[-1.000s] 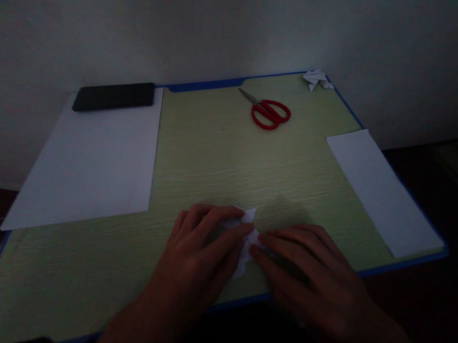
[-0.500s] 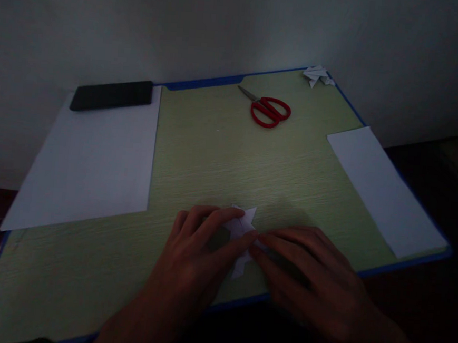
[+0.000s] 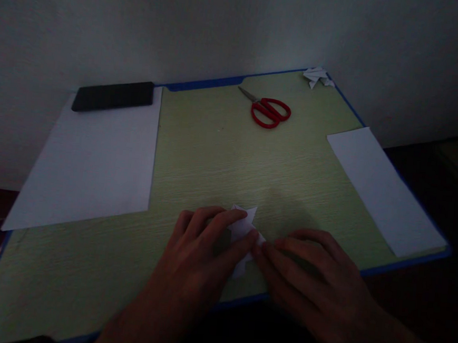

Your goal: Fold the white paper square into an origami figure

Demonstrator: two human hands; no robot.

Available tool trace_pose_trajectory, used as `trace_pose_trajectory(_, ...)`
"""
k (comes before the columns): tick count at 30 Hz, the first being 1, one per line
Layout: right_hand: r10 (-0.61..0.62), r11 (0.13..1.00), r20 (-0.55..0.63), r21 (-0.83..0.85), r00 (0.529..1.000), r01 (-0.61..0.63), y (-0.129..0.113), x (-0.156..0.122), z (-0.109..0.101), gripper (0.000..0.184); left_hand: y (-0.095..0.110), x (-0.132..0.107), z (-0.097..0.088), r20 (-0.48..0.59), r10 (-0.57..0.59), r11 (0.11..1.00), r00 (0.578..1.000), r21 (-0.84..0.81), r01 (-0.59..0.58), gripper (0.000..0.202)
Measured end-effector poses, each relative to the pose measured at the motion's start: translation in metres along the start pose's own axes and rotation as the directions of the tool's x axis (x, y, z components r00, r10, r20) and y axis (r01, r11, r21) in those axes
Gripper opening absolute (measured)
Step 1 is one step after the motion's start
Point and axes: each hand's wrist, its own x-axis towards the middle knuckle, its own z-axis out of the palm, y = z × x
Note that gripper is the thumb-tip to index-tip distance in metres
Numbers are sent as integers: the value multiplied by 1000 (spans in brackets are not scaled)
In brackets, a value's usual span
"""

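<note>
A small piece of folded white paper, with several pointed flaps, lies on the table near its front edge. My left hand holds it down from the left, index finger on its upper part and thumb near its middle. On the other side, the thumb and index finger of my right hand pinch the flap that sticks out to the right. Both hands are closed on the paper, and their fingers hide part of its lower half.
Red-handled scissors lie toward the back of the green table. At left, a black phone-like slab rests on a white paper sheet. A white paper strip lies along the right edge. Another folded paper piece sits at the back right corner.
My right fingertips have shifted slightly right along the flap, so more of it shows between the hands. My left hand stays on the paper almost unmoved.
</note>
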Motion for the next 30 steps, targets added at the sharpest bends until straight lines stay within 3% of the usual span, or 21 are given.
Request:
trace_pose_trajectory(4,-54,985,93,-156,994,68,-6,3,-10,36,-1,0,0,-2,-2,1000,1000,0,2,33)
trace_pose_trajectory(8,-67,968,111,-234,992,92,-12,5,-12,43,-1,-3,2,-1,-6,1000,1000,-3,6,38)
trace_pose_trajectory(19,77,987,70,-144,995,-67,-18,3,-7,38,-3,-6,6,-30,1,1000,1000,3,-1,38)
trace_pose_trajectory(30,116,986,82,-126,990,-105,-26,-3,-2,37,0,-5,6,-25,-24,999,999,-42,23,37)
